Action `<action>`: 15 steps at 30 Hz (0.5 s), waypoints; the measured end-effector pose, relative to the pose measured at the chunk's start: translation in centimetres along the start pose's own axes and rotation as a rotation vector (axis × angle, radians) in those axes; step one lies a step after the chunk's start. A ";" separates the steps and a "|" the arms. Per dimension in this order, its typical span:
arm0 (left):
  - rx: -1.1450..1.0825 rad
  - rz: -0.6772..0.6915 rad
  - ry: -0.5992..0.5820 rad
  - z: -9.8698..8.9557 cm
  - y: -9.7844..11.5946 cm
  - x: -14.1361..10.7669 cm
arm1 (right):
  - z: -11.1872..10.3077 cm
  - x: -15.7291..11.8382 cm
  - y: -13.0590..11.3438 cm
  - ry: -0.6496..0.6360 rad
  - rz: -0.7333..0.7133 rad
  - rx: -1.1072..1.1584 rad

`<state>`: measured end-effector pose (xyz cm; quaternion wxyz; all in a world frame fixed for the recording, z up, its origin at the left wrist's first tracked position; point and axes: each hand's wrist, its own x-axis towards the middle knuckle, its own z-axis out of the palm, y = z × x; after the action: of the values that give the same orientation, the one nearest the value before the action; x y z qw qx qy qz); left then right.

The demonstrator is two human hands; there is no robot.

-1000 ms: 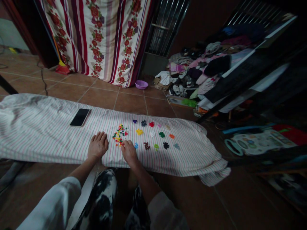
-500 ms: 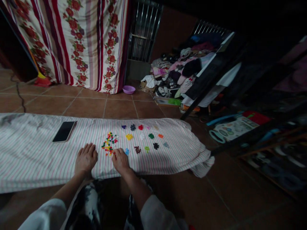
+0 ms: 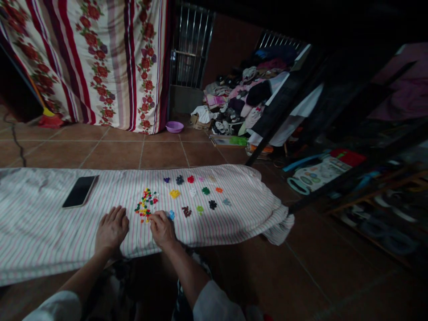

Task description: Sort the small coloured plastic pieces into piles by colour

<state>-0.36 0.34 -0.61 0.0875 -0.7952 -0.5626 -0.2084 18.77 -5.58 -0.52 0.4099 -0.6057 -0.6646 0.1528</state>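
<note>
On the striped cloth (image 3: 110,196), my left hand (image 3: 112,228) lies flat with its fingers stretched out, left of a mixed pile of small coloured pieces (image 3: 145,205). My right hand (image 3: 162,228) is at the pile's near right edge, thumb and fingers drawn together; whatever is between them is too small to make out. Just beyond its knuckles sits a light blue cluster (image 3: 171,214). Farther right are several one-colour clusters, among them yellow pieces (image 3: 174,193), brown pieces (image 3: 186,211), black pieces (image 3: 212,205) and dark green pieces (image 3: 205,191).
A phone (image 3: 80,191) rests on the cloth to the left. Beyond the cloth, a purple basin (image 3: 174,127) stands on the tiled floor by a floral curtain (image 3: 115,67). Heaped clothes (image 3: 234,98) fill the back, and a dark slanted post (image 3: 267,140) rises at the right.
The camera view has shifted, so the scene sits a little farther left. My right hand stays by the mixed pile with its fingers together. My left hand remains flat on the cloth.
</note>
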 end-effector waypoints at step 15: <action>0.041 0.009 0.012 0.1 0.1 0.2 | -11.6 10.8 9.1 0.267 0.248 -0.147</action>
<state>-0.24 0.52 -0.57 0.1079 -0.7944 -0.5628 -0.2011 34.17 3.01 4.16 0.4271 -0.7262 -0.5340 0.0712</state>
